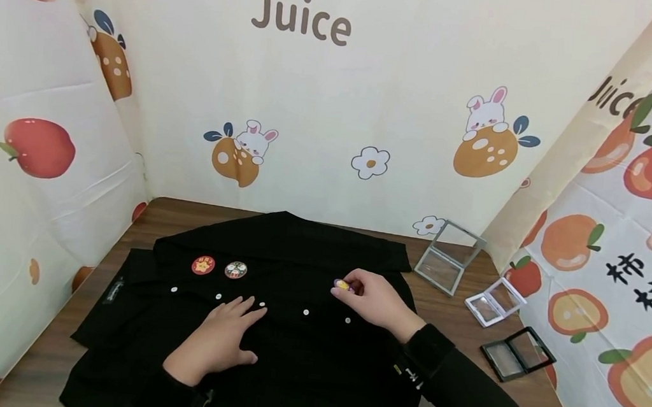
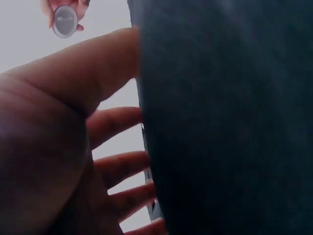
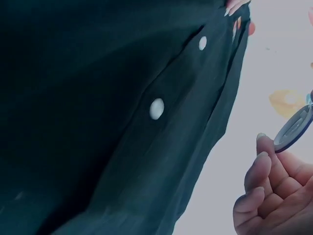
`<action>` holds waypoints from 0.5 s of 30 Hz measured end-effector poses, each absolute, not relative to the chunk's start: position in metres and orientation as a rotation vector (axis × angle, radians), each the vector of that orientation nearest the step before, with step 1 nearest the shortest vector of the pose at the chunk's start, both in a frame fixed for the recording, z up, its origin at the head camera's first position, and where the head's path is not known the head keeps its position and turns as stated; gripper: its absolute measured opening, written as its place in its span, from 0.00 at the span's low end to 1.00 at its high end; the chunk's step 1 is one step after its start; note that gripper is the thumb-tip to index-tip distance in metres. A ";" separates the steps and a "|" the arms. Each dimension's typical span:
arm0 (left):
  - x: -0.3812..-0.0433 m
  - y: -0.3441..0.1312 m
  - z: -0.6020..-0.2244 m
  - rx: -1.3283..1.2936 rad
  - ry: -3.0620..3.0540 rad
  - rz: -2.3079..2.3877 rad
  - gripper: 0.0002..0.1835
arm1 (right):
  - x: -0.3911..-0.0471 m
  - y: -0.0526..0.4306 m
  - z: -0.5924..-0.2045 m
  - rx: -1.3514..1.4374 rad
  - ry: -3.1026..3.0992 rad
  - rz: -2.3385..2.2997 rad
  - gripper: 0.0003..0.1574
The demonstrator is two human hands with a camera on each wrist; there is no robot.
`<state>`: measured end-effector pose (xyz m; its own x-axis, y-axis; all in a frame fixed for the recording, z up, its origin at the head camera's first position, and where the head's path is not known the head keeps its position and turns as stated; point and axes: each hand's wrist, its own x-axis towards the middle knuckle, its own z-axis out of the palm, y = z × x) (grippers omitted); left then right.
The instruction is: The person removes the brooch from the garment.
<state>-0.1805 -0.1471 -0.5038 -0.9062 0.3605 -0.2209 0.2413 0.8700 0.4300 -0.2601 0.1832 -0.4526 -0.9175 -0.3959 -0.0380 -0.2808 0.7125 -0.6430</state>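
Note:
A black shirt (image 1: 290,360) with white buttons lies spread over the table. My left hand (image 1: 220,336) rests on it with fingers spread, fingertips right by the button row. Over the right part of the shirt, my right hand (image 1: 376,300) pinches a round purple-and-yellow pin badge (image 1: 344,285) between thumb and fingers. The badge's pale back with its pin shows in the right wrist view (image 3: 294,128). On the shirt's left part sit a red badge (image 1: 203,265) with a yellow design and a dark badge (image 1: 236,269) with a pale pattern.
Three opened hinged mirrors stand along the table's right side: a grey one (image 1: 439,271) at the back, a white one (image 1: 485,310), and a black one (image 1: 506,361) nearest me. Fruit-printed cloth (image 1: 322,101) hangs behind and on both sides of the wooden table (image 1: 187,215).

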 end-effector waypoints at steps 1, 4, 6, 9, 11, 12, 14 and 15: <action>-0.181 -0.147 -0.504 0.458 2.743 0.581 0.44 | -0.262 0.187 -0.453 -0.523 2.745 -0.983 0.26; -0.181 -0.148 -0.504 0.468 2.733 0.589 0.44 | -0.269 0.199 -0.457 -0.473 2.757 -0.969 0.28; -0.181 -0.148 -0.504 0.471 2.724 0.591 0.43 | -0.272 0.207 -0.459 -0.445 2.770 -0.960 0.29; -0.180 -0.149 -0.503 0.473 2.706 0.597 0.42 | -0.278 0.218 -0.461 -0.400 2.783 -0.958 0.30; -0.180 -0.149 -0.502 0.474 2.699 0.600 0.42 | -0.281 0.226 -0.461 -0.373 2.793 -0.959 0.31; -0.180 -0.150 -0.503 0.475 2.698 0.603 0.42 | -0.283 0.229 -0.461 -0.358 2.802 -0.954 0.31; -0.180 -0.149 -0.503 0.481 2.697 0.607 0.42 | -0.287 0.238 -0.460 -0.324 2.815 -0.948 0.32; -0.180 -0.149 -0.503 0.486 2.696 0.604 0.42 | -0.290 0.242 -0.459 -0.306 2.824 -0.943 0.32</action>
<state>-0.1802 -0.1491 -0.5032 -0.8858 0.3946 -0.2441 0.2526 0.8514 0.4596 -0.2897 0.2424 -0.4591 -0.9682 -0.2384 -0.0762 -0.1448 0.7820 -0.6063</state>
